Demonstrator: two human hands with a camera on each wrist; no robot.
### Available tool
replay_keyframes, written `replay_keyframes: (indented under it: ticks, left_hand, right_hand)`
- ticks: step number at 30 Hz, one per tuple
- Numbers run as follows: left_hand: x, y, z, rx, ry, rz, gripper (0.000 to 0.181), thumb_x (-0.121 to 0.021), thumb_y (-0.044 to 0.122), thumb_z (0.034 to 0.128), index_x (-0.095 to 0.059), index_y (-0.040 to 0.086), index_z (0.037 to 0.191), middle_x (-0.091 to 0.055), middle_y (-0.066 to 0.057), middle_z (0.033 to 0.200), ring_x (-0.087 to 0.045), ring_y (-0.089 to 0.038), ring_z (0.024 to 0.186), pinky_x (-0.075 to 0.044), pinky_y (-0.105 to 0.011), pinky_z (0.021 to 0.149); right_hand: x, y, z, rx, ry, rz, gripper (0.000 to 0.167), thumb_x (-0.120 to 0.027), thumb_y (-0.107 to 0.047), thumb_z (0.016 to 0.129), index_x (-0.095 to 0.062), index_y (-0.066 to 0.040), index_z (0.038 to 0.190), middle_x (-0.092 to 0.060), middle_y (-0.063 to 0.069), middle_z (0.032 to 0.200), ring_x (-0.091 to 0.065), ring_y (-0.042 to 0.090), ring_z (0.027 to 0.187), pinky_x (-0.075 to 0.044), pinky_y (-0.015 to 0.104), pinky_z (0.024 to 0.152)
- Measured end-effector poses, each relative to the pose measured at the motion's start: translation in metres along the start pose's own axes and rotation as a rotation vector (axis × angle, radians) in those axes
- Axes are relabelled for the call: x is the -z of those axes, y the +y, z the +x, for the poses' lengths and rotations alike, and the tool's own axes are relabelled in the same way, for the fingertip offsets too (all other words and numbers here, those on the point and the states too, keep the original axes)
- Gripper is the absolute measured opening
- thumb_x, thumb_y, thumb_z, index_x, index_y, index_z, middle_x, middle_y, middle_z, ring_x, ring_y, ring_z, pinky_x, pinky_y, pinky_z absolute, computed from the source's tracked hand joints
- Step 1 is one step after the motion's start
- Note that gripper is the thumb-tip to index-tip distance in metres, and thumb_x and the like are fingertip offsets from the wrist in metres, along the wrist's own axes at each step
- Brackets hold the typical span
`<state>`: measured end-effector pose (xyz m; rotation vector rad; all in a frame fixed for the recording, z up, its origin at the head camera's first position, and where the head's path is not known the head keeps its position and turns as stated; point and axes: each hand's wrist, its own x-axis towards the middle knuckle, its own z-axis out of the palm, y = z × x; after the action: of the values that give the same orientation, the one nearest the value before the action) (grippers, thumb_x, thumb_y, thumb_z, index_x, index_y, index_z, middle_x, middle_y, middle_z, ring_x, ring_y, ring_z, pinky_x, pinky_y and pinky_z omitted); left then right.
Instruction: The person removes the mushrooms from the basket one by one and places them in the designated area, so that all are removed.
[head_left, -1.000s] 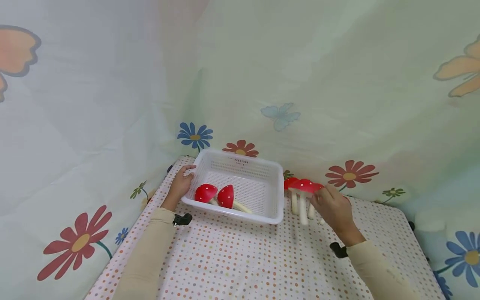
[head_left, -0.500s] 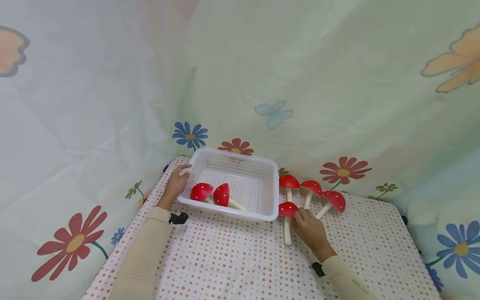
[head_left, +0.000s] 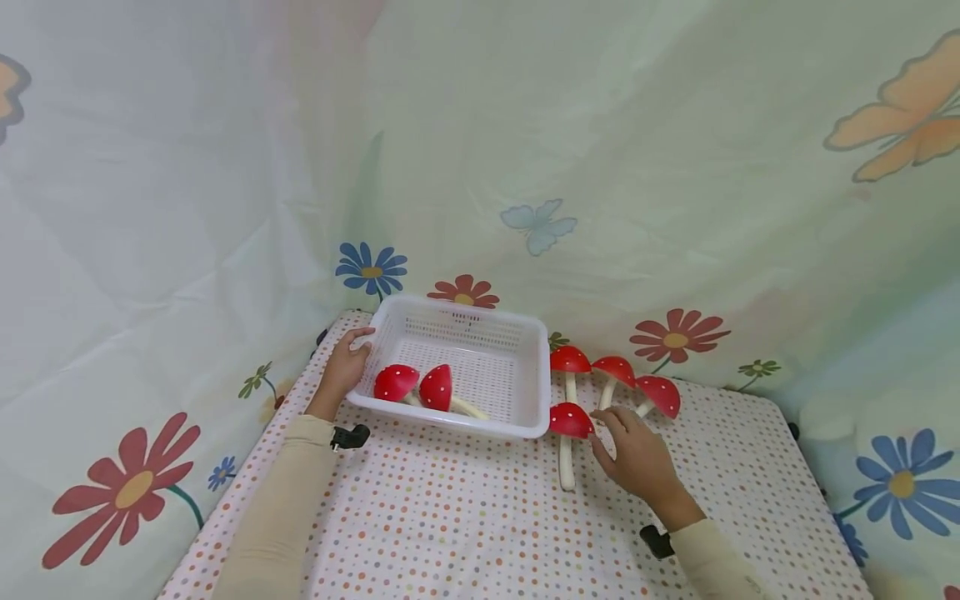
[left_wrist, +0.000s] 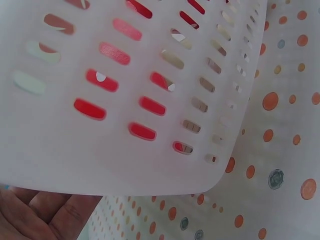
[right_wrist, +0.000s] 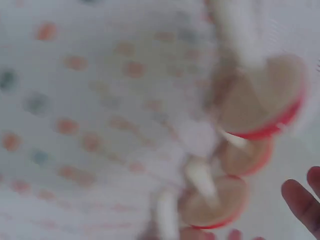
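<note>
A white plastic basket (head_left: 546, 375) stands tilted on the table, and two red-capped mushrooms with white dots lie inside along its near side. My left hand (head_left: 344, 372) grips the basket's left rim; in the left wrist view its fingers (left_wrist: 50, 212) are below the basket's edge. Right of the basket lies a near mushroom (head_left: 571, 420), its pale stem pointing toward me. My right hand (head_left: 639, 458) is just right of that cap, fingers parted and holding nothing. Behind it are a back-left mushroom (head_left: 570, 359), a middle one (head_left: 614, 369) and a right one (head_left: 659, 395).
A dotted cloth (head_left: 450, 517) covers the table. Behind and to the left hangs a pale curtain (head_left: 450, 125) printed with flowers and butterflies, close to the basket's far side. The right wrist view is blurred.
The right hand has brought one mushroom forward from the group, beside the basket, and let it go, then drawn slightly right. The left hand has kept its grip on the rim.
</note>
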<state>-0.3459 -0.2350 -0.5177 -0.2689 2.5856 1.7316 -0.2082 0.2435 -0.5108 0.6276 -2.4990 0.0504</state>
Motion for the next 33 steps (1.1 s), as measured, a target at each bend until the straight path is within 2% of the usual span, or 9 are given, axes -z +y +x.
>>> replay_keyframes:
  ticks: [3,7,11,15,18,20,28,30,33]
  left_hand:
    - [-0.003,0.001,0.001,-0.007,-0.001,-0.004,0.04,-0.045,0.031,0.1046,-0.044,0.026,0.144,-0.041,-0.013,0.155,-0.044,-0.037,0.139,-0.042,-0.056,0.107]
    - [-0.007,0.003,0.001,-0.013,0.006,-0.007,0.04,-0.045,0.031,0.1047,-0.045,0.026,0.144,-0.04,-0.013,0.155,-0.045,-0.037,0.138,-0.041,-0.056,0.109]
    - [-0.016,0.006,0.006,-0.014,0.004,-0.008,0.038,-0.045,0.031,0.1045,-0.046,0.026,0.142,-0.039,-0.012,0.156,-0.044,-0.036,0.138,-0.04,-0.057,0.109]
    - [-0.033,0.012,0.012,-0.026,-0.018,-0.009,0.036,-0.046,0.03,0.1039,-0.048,0.028,0.14,-0.039,-0.011,0.156,-0.042,-0.037,0.139,-0.039,-0.059,0.11]
    - [-0.046,0.015,0.013,-0.035,-0.031,-0.01,0.034,-0.046,0.029,0.1036,-0.05,0.027,0.138,-0.039,-0.01,0.156,-0.042,-0.036,0.139,-0.038,-0.059,0.11]
    - [-0.053,0.015,0.013,-0.043,-0.038,-0.003,0.034,-0.046,0.028,0.1036,-0.05,0.027,0.137,-0.04,-0.009,0.156,-0.042,-0.036,0.139,-0.038,-0.058,0.11]
    - [-0.063,0.018,0.013,-0.094,-0.04,0.012,0.034,-0.046,0.027,0.1038,-0.051,0.026,0.137,-0.044,-0.01,0.152,-0.048,-0.035,0.135,-0.042,-0.056,0.108]
    - [-0.063,0.019,0.013,-0.1,-0.033,0.012,0.033,-0.046,0.027,0.1039,-0.051,0.026,0.137,-0.044,-0.01,0.152,-0.048,-0.035,0.135,-0.042,-0.057,0.108]
    - [-0.072,0.024,0.015,-0.111,-0.055,0.016,0.033,-0.046,0.027,0.1037,-0.051,0.026,0.137,-0.044,-0.01,0.152,-0.047,-0.035,0.135,-0.042,-0.057,0.108]
  right_hand:
    - [0.014,0.0,0.026,0.031,0.0,0.048,0.051,-0.086,-0.022,0.072,-0.063,-0.009,0.115,-0.065,0.011,0.109,-0.064,0.024,0.09,-0.059,0.033,0.059]
    - [0.019,-0.013,0.085,0.119,-0.083,0.206,0.039,-0.083,-0.016,0.077,-0.066,-0.013,0.112,-0.066,0.005,0.107,-0.066,0.02,0.088,-0.059,0.03,0.063]
    - [0.004,-0.036,0.146,0.211,-0.248,0.338,0.029,-0.077,-0.011,0.084,-0.068,-0.017,0.111,-0.066,0.002,0.108,-0.067,0.02,0.092,-0.059,0.029,0.072]
    - [-0.024,-0.053,0.182,0.277,-0.391,0.317,0.03,-0.078,-0.012,0.084,-0.07,-0.021,0.111,-0.066,0.0,0.115,-0.064,0.02,0.103,-0.059,0.033,0.083]
    - [-0.042,-0.061,0.193,0.369,-0.459,0.243,0.034,-0.08,-0.016,0.082,-0.07,-0.023,0.114,-0.064,-0.001,0.119,-0.062,0.017,0.106,-0.058,0.031,0.087]
    - [-0.051,-0.065,0.194,0.458,-0.463,0.199,0.035,-0.081,-0.02,0.081,-0.07,-0.024,0.115,-0.064,-0.001,0.119,-0.062,0.015,0.106,-0.058,0.029,0.087]
    - [-0.063,-0.072,0.191,0.785,-0.282,0.063,0.024,-0.08,-0.027,0.082,-0.075,-0.021,0.106,-0.071,-0.002,0.105,-0.067,0.013,0.095,-0.058,0.025,0.081]
    - [-0.064,-0.07,0.19,0.817,-0.239,-0.004,0.022,-0.08,-0.024,0.082,-0.075,-0.019,0.103,-0.072,-0.001,0.104,-0.067,0.013,0.094,-0.059,0.025,0.081]
    - [-0.058,-0.056,0.179,0.778,-0.175,-0.095,0.017,-0.08,-0.018,0.082,-0.073,-0.016,0.098,-0.071,-0.001,0.1,-0.067,0.013,0.091,-0.059,0.023,0.078]
